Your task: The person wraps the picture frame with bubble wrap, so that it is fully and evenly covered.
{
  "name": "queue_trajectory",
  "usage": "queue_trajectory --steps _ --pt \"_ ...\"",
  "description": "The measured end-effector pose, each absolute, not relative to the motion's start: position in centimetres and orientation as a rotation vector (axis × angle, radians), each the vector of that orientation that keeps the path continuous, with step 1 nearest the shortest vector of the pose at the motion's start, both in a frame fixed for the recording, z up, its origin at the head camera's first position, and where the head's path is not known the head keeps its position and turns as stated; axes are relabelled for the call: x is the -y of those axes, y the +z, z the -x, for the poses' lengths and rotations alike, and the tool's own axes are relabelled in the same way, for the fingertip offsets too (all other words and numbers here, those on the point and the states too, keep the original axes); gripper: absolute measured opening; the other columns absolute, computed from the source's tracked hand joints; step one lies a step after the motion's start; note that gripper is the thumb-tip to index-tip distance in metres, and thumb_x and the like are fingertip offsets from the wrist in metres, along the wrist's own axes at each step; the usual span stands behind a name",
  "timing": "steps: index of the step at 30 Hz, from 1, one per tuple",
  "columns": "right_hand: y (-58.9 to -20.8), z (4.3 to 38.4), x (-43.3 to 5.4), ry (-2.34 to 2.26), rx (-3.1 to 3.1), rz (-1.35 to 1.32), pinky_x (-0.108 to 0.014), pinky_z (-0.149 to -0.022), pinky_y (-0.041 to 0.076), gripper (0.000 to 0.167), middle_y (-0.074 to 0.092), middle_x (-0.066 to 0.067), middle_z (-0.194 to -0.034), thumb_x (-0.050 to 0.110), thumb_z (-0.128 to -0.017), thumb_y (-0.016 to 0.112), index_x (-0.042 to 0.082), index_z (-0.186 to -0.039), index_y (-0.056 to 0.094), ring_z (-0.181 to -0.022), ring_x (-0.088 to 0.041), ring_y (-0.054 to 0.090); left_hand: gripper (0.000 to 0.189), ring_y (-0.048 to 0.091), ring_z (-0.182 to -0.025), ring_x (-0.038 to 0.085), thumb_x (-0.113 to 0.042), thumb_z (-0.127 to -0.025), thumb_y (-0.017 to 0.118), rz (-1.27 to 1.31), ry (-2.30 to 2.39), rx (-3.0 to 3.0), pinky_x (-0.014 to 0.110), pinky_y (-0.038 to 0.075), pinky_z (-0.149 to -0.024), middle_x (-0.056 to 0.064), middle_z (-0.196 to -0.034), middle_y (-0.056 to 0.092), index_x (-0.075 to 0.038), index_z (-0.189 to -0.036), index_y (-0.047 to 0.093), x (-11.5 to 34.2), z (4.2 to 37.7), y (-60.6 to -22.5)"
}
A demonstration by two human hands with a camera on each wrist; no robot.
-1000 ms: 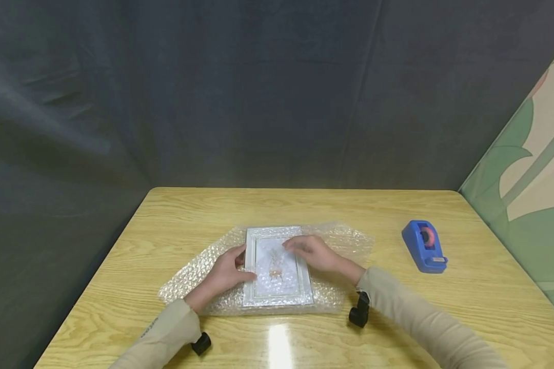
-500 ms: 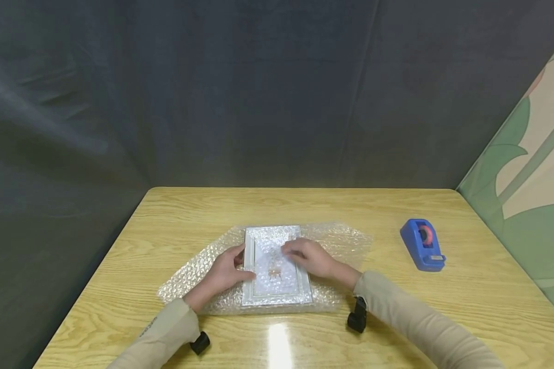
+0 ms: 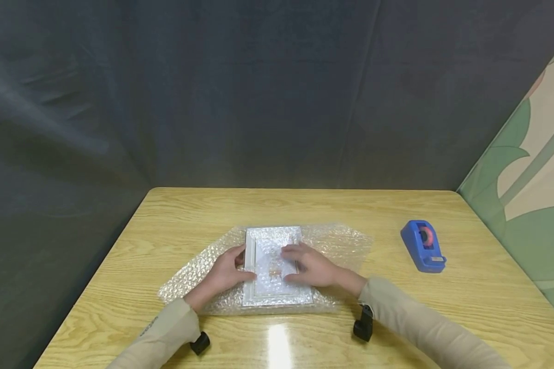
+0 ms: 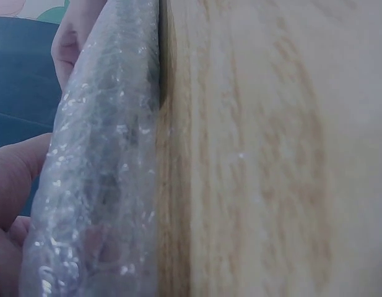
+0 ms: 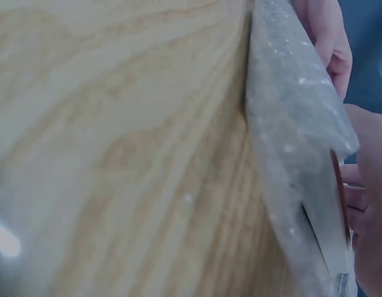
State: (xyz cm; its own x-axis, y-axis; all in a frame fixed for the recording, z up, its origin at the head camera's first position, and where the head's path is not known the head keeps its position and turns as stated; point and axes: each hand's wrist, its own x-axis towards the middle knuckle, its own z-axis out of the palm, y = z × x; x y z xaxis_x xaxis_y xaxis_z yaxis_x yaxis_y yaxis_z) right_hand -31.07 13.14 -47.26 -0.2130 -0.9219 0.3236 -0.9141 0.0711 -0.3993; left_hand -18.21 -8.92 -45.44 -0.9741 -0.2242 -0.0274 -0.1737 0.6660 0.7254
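A white picture frame (image 3: 277, 290) with a small picture lies flat on the table, a layer of bubble wrap (image 3: 184, 287) over its face. More wrap spreads out to its left and right. My left hand (image 3: 223, 270) grips the frame's left side through the wrap, thumb on the front, fingers at the edge. My right hand (image 3: 317, 267) rests on the wrapped front from the right, fingers spread toward the middle. In the left wrist view the wrap (image 4: 107, 154) bulges along the near edge. The right wrist view shows the frame's side in a gap of the wrap (image 5: 290, 105).
A blue tape dispenser (image 3: 422, 248) with a reddish roll stands on the right of the wooden table (image 3: 194, 210). Dark cloth (image 3: 258, 102) hangs behind and on the left. A panel with a leaf pattern (image 3: 531, 205) borders the right side.
My right hand's fingers have spread from a bunched pose, and the hand has slid slightly toward me over the wrap. The left hand and frame have stayed in place.
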Motion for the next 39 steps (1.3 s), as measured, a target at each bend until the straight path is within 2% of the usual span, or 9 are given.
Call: queue_trajectory --steps 4,11,17,22,27,33,39 --pt "-47.2 30.6 -13.2 -0.775 -2.329 1.97 -0.055 -0.105 0.022 0.062 0.049 -0.017 -0.129 0.039 -0.079 0.065 -0.001 -0.124 0.052 -0.121 -0.031 0.043 0.088 0.054 -0.1 0.025 -0.024 -0.065 0.08 -0.333 -1.242 2.814 0.036 0.05 -0.082 0.017 -0.126 0.05 0.001 -0.137 0.036 9.0 18.2 -45.4" --pt "-47.3 30.1 -13.2 -0.782 -2.343 1.943 -0.054 -0.106 0.02 0.058 0.048 -0.018 -0.13 0.034 -0.08 0.066 -0.001 -0.123 0.052 -0.122 -0.031 0.042 0.087 0.052 -0.099 0.023 -0.025 -0.068 0.078 -0.266 -1.26 2.818 0.036 0.049 -0.083 0.015 -0.125 0.048 0.0 -0.138 0.034 9.3 18.0 -45.6" --pt "-47.3 29.8 -13.2 -0.779 -2.362 1.914 -0.054 -0.106 0.021 0.057 0.048 -0.018 -0.13 0.034 -0.08 0.065 -0.001 -0.123 0.053 -0.123 -0.031 0.041 0.083 0.053 -0.098 0.023 -0.026 -0.067 0.079 -0.187 -1.079 2.81 0.036 0.049 -0.081 0.013 -0.126 0.045 0.0 -0.135 0.039 9.2 18.0 -45.5" --pt "-47.2 29.8 -13.1 -0.772 -2.39 1.871 -0.053 -0.107 0.02 0.058 0.049 -0.018 -0.13 0.034 -0.079 0.067 -0.001 -0.123 0.053 -0.123 -0.03 0.042 0.076 0.047 -0.112 0.029 -0.032 -0.067 0.078 0.025 -0.772 2.846 0.044 0.043 -0.092 0.013 -0.13 0.046 -0.001 -0.13 0.047 8.7 18.7 -45.1" --pt "-47.1 30.1 -12.6 -0.802 -2.42 1.831 -0.054 -0.105 0.023 0.062 0.049 -0.02 -0.128 0.033 -0.077 0.069 -0.007 -0.121 0.052 -0.121 -0.032 0.043 0.081 0.034 -0.126 0.029 -0.045 -0.066 0.075 0.238 -0.569 2.983 0.047 0.032 -0.102 0.011 -0.138 0.041 -0.003 -0.129 0.048 8.1 19.5 -44.8" --pt "-47.2 30.8 -12.4 -0.837 -2.436 1.789 -0.053 -0.106 0.021 0.062 0.05 -0.02 -0.128 0.031 -0.077 0.07 -0.008 -0.12 0.051 -0.121 -0.033 0.044 0.086 0.028 -0.131 0.029 -0.053 -0.066 0.072 0.286 -0.458 3.054 0.047 0.028 -0.105 0.009 -0.142 0.036 -0.005 -0.132 0.045 8.1 20.8 -44.9" --pt "-47.2 31.6 -12.2 -0.875 -2.403 1.771 -0.054 -0.106 0.02 0.059 0.049 -0.021 -0.128 0.028 -0.077 0.071 -0.008 -0.12 0.052 -0.121 -0.034 0.043 0.086 0.023 -0.134 0.028 -0.053 -0.068 0.07 0.302 -0.526 3.075 0.05 0.024 -0.106 0.006 -0.147 0.028 -0.008 -0.135 0.042 8.4 21.6 -45.2"
